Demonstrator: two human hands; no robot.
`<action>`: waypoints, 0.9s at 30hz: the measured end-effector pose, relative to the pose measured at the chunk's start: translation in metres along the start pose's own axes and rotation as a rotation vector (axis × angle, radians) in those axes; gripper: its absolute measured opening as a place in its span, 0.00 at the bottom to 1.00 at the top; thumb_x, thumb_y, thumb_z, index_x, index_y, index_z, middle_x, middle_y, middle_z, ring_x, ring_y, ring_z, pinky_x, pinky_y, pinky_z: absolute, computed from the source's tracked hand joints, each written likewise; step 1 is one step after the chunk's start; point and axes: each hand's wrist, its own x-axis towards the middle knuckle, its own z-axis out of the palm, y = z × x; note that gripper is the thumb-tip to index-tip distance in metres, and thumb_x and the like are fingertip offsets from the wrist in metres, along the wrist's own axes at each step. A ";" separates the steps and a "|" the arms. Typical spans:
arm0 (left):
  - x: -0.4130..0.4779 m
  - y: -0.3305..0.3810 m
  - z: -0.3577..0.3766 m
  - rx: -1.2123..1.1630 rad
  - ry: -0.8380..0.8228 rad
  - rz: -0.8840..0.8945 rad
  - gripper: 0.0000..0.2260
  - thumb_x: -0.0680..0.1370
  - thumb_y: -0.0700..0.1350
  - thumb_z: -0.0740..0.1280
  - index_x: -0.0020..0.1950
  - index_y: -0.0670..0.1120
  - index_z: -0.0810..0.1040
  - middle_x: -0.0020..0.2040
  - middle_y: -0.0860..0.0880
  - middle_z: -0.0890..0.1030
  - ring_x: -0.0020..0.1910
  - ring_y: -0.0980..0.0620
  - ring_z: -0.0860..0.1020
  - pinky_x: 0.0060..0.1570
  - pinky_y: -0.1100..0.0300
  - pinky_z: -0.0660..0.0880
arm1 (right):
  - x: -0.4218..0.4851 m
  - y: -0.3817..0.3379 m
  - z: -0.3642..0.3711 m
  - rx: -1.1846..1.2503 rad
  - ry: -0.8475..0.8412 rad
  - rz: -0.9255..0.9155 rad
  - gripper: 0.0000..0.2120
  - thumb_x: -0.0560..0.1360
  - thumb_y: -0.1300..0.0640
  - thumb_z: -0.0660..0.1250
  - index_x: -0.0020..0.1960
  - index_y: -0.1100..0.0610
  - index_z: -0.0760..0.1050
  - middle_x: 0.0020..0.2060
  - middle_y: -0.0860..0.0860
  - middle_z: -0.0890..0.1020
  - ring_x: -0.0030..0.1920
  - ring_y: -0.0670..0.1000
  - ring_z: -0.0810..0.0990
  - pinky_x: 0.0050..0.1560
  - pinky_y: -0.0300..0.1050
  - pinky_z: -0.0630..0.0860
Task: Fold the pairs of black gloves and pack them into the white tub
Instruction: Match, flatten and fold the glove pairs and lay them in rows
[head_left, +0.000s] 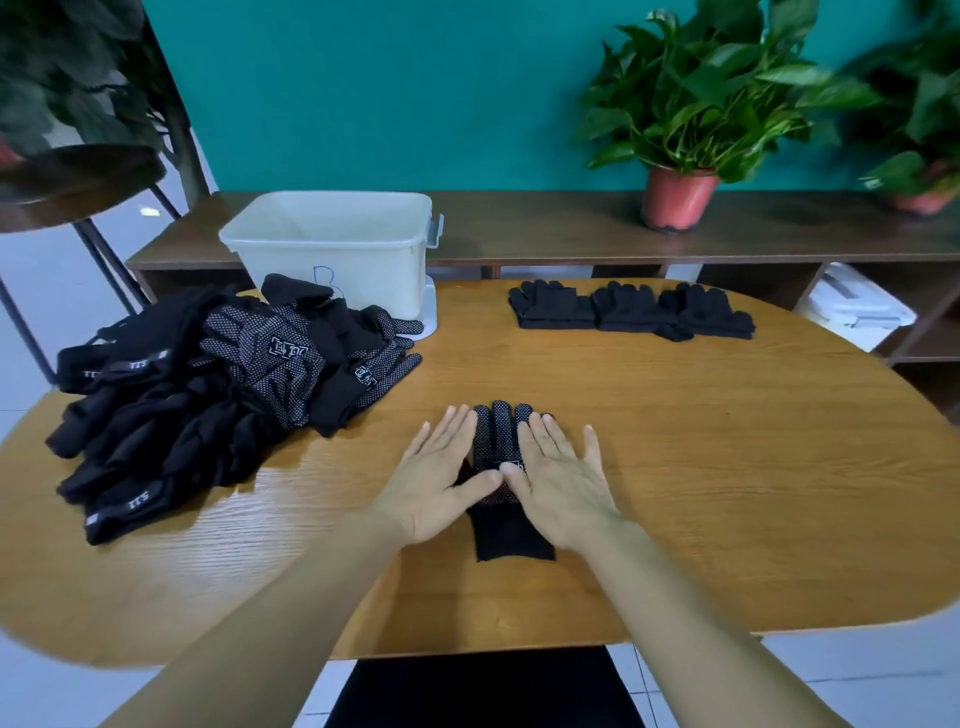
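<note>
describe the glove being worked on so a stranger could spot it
On the oval wooden table, look at the near middle, between the loose glove heap on the left and the folded gloves at the far side. One dotted glove lies flat, cuff toward the person. It alone is touched by the left hand and right hand, both flat.

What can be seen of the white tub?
The white tub is a rectangular, off-white plastic bin with a rolled rim and a clip on its right end. It stands upright and uncovered at the table's far left, on a flat white base. A blue mark shows on its front, partly hidden by the glove pile. No gloves show inside.
</note>
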 end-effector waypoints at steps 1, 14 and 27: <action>0.000 -0.003 -0.006 -0.010 0.040 -0.006 0.47 0.69 0.76 0.40 0.81 0.49 0.40 0.81 0.54 0.40 0.76 0.63 0.34 0.73 0.65 0.32 | 0.001 -0.003 -0.006 0.002 0.028 -0.018 0.29 0.84 0.43 0.39 0.80 0.56 0.41 0.80 0.52 0.42 0.79 0.49 0.38 0.76 0.60 0.33; -0.049 -0.092 -0.085 0.208 0.395 -0.102 0.40 0.74 0.64 0.39 0.81 0.43 0.50 0.81 0.51 0.48 0.76 0.61 0.39 0.71 0.66 0.29 | 0.049 -0.068 -0.057 0.020 0.324 -0.219 0.22 0.85 0.49 0.49 0.75 0.55 0.64 0.73 0.50 0.69 0.77 0.49 0.56 0.75 0.55 0.37; -0.044 -0.163 -0.091 0.429 0.485 -0.087 0.24 0.80 0.50 0.54 0.74 0.41 0.69 0.74 0.46 0.71 0.75 0.50 0.65 0.76 0.53 0.47 | 0.142 -0.134 -0.015 -0.103 0.485 -0.463 0.27 0.58 0.57 0.80 0.57 0.56 0.81 0.50 0.51 0.84 0.58 0.57 0.79 0.65 0.56 0.60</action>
